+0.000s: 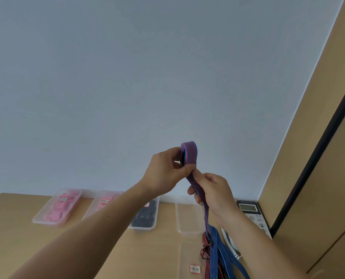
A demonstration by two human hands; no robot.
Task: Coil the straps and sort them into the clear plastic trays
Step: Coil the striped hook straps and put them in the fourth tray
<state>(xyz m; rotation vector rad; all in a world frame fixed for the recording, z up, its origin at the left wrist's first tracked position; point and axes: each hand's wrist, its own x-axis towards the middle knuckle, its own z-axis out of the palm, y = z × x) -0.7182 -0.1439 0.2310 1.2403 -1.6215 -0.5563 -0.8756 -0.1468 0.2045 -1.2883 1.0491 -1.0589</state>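
Both hands are raised: left hand [165,172] pinches the strap coil [188,153], right hand [213,196] grips its tail below.

Single head view, worn on person, wide-angle. Faced forward, pitched fairly level so the far wall [127,77] filled most of frame; table [16,238] showed only as a low strip, near edge cut off. Left hand [163,176] and right hand [215,196], both holding the strap [188,152], sat close to lens, just below centre, forearms entering from bottom. Wooden cabinet [308,158] leaned in at right, its edges slanted
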